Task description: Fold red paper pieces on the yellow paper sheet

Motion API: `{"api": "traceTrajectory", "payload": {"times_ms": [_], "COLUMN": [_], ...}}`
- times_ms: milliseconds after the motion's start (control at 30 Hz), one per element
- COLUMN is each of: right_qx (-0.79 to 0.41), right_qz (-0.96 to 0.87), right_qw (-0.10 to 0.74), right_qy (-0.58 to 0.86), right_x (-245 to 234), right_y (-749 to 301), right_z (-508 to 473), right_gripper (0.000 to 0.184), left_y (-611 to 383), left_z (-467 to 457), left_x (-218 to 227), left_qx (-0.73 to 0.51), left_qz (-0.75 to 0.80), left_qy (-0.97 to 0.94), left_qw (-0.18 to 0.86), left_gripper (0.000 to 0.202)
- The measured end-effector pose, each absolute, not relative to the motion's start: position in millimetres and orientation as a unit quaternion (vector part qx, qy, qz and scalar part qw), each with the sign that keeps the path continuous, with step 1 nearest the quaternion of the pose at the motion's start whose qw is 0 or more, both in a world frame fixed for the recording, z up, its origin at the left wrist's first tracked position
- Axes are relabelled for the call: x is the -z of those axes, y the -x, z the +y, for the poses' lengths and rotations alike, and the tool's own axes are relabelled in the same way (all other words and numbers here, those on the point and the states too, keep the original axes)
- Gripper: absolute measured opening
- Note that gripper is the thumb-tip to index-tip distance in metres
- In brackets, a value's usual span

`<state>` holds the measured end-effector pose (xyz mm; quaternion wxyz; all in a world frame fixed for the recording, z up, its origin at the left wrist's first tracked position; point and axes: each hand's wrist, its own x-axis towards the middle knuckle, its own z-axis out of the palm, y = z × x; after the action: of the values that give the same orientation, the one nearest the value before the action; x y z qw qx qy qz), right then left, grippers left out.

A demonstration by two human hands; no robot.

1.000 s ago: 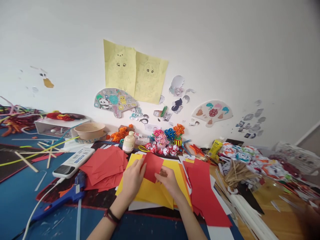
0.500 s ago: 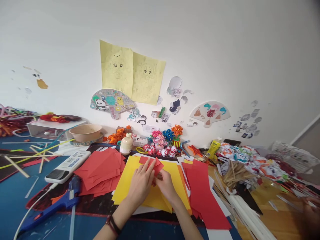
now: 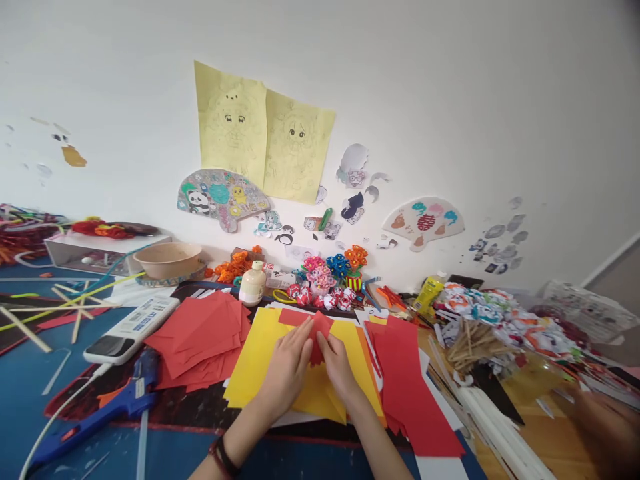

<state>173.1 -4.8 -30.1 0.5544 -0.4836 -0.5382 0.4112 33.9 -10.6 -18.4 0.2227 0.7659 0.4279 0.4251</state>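
Note:
A small red paper piece [image 3: 318, 331] lies folded on a stack of yellow sheets [image 3: 255, 357] in front of me. My left hand [image 3: 286, 371] rests flat over its left side, fingers stretched forward and pressing on the fold. My right hand [image 3: 336, 367] presses its right side, fingertips meeting the left hand's at the paper's middle. A pile of red paper squares [image 3: 200, 333] lies to the left, and long red strips [image 3: 407, 387] lie to the right.
A blue glue gun [image 3: 95, 417] with a white cord and a white remote-like device [image 3: 131, 328] lie at left. A glue bottle [image 3: 252, 283], a bowl [image 3: 170, 259], paper flowers [image 3: 330, 280] stand at the back. Wooden sticks [image 3: 470, 343] and printed paper clutter fill the right.
The red paper was held up as a flat sheet a second ago; it now lies folded smaller under both hands. The view has shifted slightly downward and left.

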Motion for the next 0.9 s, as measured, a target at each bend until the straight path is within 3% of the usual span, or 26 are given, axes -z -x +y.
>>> {"api": "traceTrajectory", "payload": {"times_ms": [100, 233, 400, 533, 700, 900], "right_qx": [-0.451, -0.507, -0.436, -0.358, -0.281, -0.411], "right_qz": [-0.537, -0.543, -0.579, -0.611, -0.641, -0.66], "right_qw": [0.542, 0.506, 0.489, 0.497, 0.489, 0.472], "right_qy": [0.464, 0.439, 0.485, 0.502, 0.521, 0.416], "right_x": [25, 18, 23, 31, 32, 15], "right_y": [-173, -169, -170, -168, -158, -144], "right_z": [-10, -17, -15, -11, -16, -30], "right_gripper": [0.039, 0.038, 0.039, 0.039, 0.028, 0.033], "left_y": [-28, -22, -23, -28, -34, -26], "left_z": [-7, -4, -8, -10, -12, -16], "left_x": [13, 12, 20, 23, 27, 23], "left_qx": [-0.482, -0.497, -0.52, -0.537, -0.544, -0.507], "left_qz": [0.444, 0.453, 0.429, 0.445, 0.506, 0.564], "left_qy": [-0.668, -0.585, -0.521, -0.52, -0.552, -0.597], "left_qw": [0.353, 0.453, 0.523, 0.493, 0.378, 0.26], "left_gripper": [0.047, 0.046, 0.042, 0.039, 0.036, 0.035]}}
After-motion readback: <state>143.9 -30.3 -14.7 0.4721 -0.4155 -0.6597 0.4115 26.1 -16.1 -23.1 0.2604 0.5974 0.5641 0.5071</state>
